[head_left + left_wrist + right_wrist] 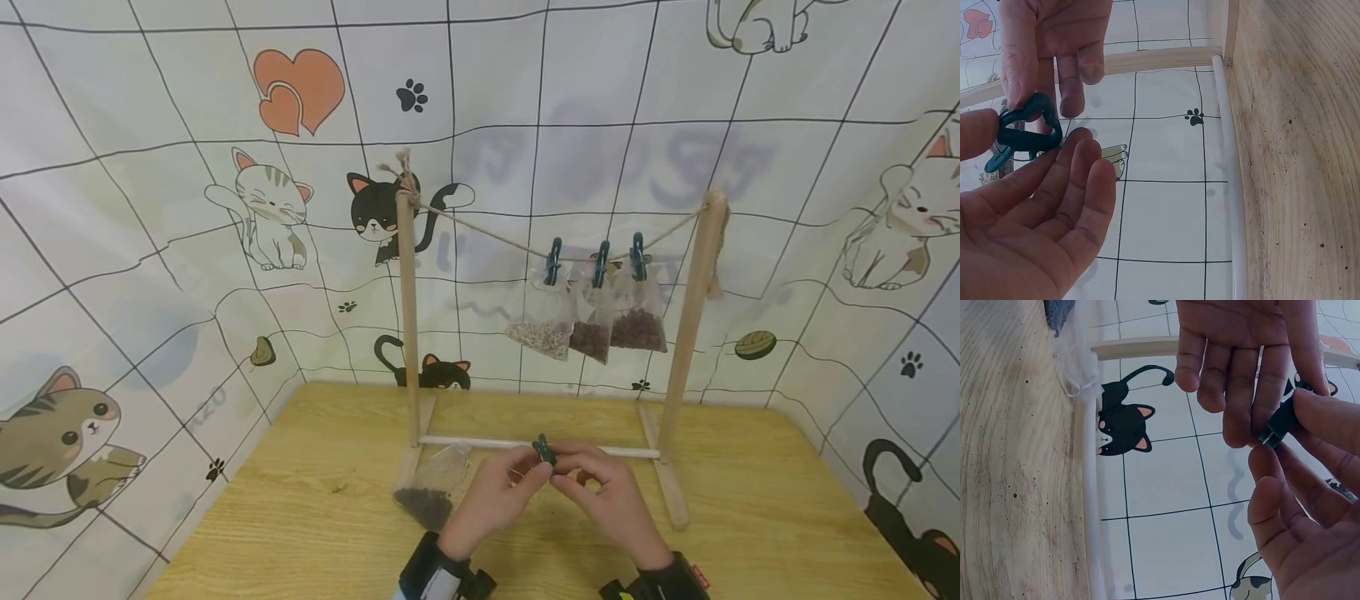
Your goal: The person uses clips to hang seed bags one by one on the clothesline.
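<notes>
A dark green plastic clothespin is held between both hands over the front of the table. My left hand pinches it with thumb and fingers. From the other side, my right hand pinches the same clothespin, its thumb lying on top. Just left of the left hand, a clear bag of dark grains lies on the table against the rack's left foot. Behind the hands, similar green clothespins fasten a bag of pale grains and two bags of reddish-brown grains to a sagging string.
The string is tied between two wooden posts of a rack standing on the table. A white crossbar joins its feet low down, right behind the hands. A cat-patterned cloth covers the walls behind and beside the table.
</notes>
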The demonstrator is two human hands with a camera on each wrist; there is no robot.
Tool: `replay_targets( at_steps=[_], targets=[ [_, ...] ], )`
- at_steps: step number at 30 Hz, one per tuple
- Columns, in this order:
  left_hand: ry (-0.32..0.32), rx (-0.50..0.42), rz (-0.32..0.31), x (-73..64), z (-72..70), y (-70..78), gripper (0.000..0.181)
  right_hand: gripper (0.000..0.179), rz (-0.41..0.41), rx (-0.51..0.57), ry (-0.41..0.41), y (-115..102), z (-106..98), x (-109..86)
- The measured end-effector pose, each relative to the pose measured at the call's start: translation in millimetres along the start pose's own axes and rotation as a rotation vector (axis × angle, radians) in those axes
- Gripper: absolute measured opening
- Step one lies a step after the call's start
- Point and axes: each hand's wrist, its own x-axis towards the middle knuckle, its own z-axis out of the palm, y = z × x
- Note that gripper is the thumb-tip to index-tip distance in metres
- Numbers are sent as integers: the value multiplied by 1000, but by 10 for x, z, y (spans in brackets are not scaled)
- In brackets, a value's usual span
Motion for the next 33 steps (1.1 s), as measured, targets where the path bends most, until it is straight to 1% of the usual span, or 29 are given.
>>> replay_targets(
  at_steps=[1, 3, 5, 7, 8, 10, 13, 15, 17, 21, 24, 28, 33],
  targets=[
    [2, -1, -5, -10, -13, 51, 33, 17, 4, 2, 1, 47, 10, -15],
    [7, -13, -6, -14, -9, 53, 32, 17, 8, 8, 5, 40, 13, -18],
    [14, -35, 0, -13, -7, 55, 32, 17, 23, 9, -9, 54, 5, -22],
    [24, -58, 21, -9, -1, 28, 34, 16, 48, 28, -27, 39, -18, -21],
    [30, -65, 34, 1, 14, -23, 34, 16, 62, 39, -37, 32, -33, -20],
    [43, -59, 57, 3, 12, -27, 36, 20, 111, 66, -53, 96, -56, -40],
    [62, 5, 78, 0, 6, -44, 35, 29, 192, 100, -66, 102, -100, -49],
    [74, 74, 93, -5, 1, -56, 32, 36, 237, 106, -77, 92, -122, -50],
    [81, 145, 117, -7, -2, -63, 31, 40, 254, 112, -92, 87, -135, -49],
    [83, 242, 175, -9, -2, -62, 30, 45, 244, 141, -114, 84, -140, -46],
    [75, 267, 198, -11, -4, -57, 32, 46, 223, 154, -116, 89, -139, -45],
    [51, 280, 193, -14, -6, -50, 37, 44, 206, 157, -115, 92, -147, -45],
    [21, 290, 174, -10, -8, -38, 36, 40, 176, 147, -116, 83, -158, -48]
  ],
)
